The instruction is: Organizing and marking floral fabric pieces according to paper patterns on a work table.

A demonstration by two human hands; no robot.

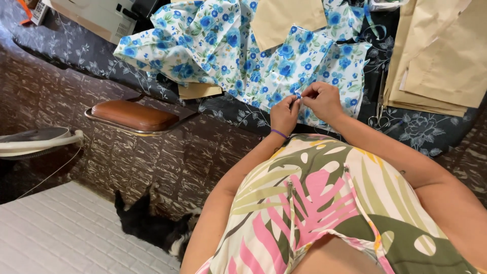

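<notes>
A white fabric with blue flowers (243,50) lies spread over the dark floral table cover (421,127). My left hand (284,114), with a purple band at the wrist, pinches the near edge of this fabric. My right hand (323,101) pinches the same edge right beside it, fingertips of both hands meeting at one small spot. I cannot tell whether a pin or needle sits between the fingers. My leaf-patterned top fills the lower right of the view.
Tan paper pattern pieces (436,56) lie at the right and on the fabric (286,18). Scissors (379,109) rest right of my hands. A brown padded stool (134,114) stands by the table. A black-and-white cat (152,226) lies on the floor beside a white mat (66,238).
</notes>
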